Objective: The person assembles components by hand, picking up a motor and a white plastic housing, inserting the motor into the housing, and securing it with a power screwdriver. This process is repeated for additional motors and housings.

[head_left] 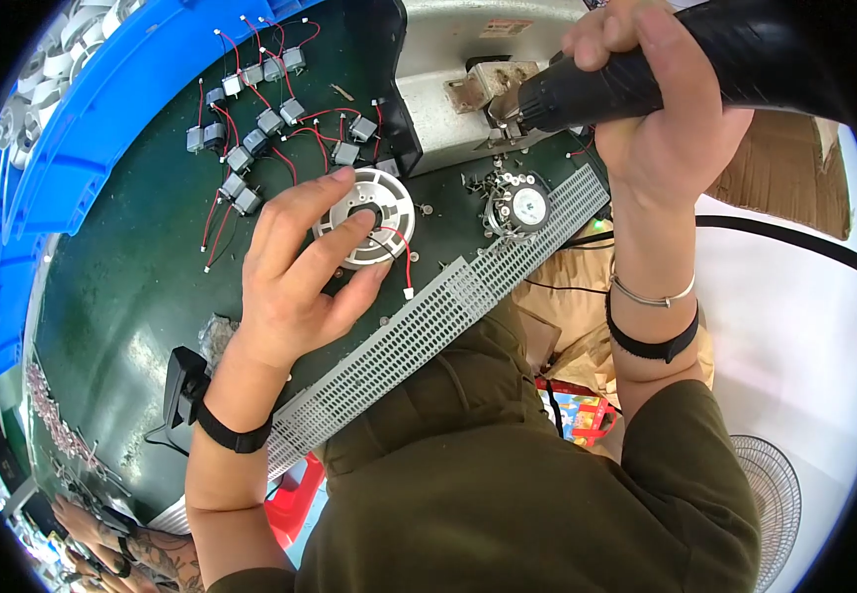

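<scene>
Brightly lit; soft glare whitens patches of the smooth dark green tabletop (117,287). Fisheye distortion curves the blue plastic bin (83,168) near black corners.

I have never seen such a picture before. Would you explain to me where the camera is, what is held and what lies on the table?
There is no robot here. A wide fisheye camera on the person's head looks down, so straight edges look bent. The right hand grips a thick black tool. The left hand has its fingers on a round silver part. On the green table lie small grey blocks with wires, perhaps motors, and a round part with a white disc.
</scene>
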{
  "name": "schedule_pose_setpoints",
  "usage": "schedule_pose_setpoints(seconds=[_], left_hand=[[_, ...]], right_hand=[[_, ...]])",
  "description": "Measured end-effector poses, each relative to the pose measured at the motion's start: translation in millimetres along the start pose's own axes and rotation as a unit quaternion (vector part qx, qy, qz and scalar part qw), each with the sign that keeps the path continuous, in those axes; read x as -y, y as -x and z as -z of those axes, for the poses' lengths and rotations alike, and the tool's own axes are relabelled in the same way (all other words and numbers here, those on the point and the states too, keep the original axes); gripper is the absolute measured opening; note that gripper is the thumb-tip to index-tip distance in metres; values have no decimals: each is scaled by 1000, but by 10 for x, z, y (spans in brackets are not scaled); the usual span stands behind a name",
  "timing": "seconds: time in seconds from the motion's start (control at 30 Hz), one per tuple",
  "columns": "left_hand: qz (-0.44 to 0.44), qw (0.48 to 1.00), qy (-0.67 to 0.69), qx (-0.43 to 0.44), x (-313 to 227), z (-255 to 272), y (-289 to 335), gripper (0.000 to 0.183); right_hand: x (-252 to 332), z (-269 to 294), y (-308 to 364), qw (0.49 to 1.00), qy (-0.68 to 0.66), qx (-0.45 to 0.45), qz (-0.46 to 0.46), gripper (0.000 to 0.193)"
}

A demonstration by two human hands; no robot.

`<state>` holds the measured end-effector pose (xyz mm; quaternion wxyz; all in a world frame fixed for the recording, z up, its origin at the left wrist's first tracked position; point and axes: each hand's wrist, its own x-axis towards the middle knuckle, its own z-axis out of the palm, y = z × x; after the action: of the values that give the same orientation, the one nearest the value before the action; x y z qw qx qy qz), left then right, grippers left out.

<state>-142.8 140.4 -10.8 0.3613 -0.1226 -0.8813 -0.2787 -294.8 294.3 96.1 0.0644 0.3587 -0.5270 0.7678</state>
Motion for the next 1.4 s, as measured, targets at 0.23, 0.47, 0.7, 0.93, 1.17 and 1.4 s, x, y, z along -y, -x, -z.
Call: schedule_pose_setpoints(seconds=[0.23,0.47,0.7,0.93,1.17,1.4], left_hand=[[5,1000,4,2,-8,2,-5,37],[54,995,-80,-10,-97,1,44,42],[56,996,-44,-48,-108,-106,79,39],[54,995,-59,-59,-128,-100,62,34],[65,995,-55,-56,-122,-101,74,34],[72,995,-47,-56,-146,-102,63,32]], right_hand=[[-336,111,-123,851,-517,73,55,57],[1,397,12,979,-130,137,-72,11],[269,-313,-140,972,-138,189,8,59],[193,-559,-102,969,-134,207,-10,60],[135,-661,-72,970,-122,208,-22,60],[58,-656,-54,973,-113,200,-33,61]])
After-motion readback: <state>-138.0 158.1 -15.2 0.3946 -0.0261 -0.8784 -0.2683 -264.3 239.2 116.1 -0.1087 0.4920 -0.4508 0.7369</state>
